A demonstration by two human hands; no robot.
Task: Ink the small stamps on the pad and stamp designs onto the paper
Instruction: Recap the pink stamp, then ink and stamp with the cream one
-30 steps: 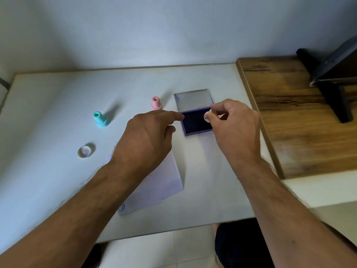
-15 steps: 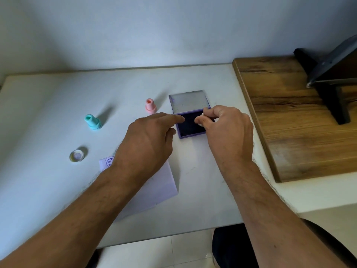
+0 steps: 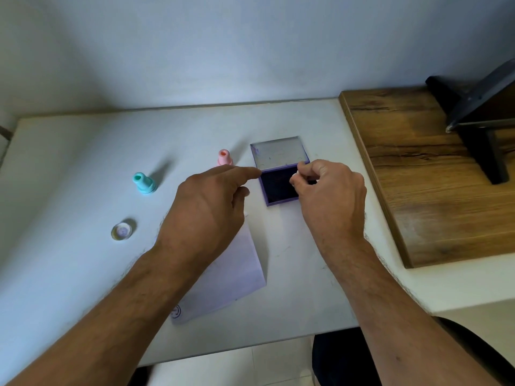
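Note:
A purple ink pad (image 3: 278, 188) lies open on the white table, its clear lid (image 3: 279, 151) flat behind it. My right hand (image 3: 328, 196) pinches a small pale stamp (image 3: 294, 181), mostly hidden by my fingers, over the dark pad. My left hand (image 3: 211, 207) hovers over the white paper (image 3: 237, 274), its index finger touching the pad's left rim. A round purple print (image 3: 176, 311) shows near the paper's front corner. A pink stamp (image 3: 224, 157) and a teal stamp (image 3: 143, 183) stand upright to the left.
A small round clear cap (image 3: 121, 232) lies at the left on the white table (image 3: 69, 274). A wooden board (image 3: 432, 176) lies at the right with a dark stand (image 3: 479, 129) on it. The wall runs close behind.
My right hand has come lower and nearer over the dark pad with the stamp. My left index finger stays at the pad's rim. The view has shifted slightly.

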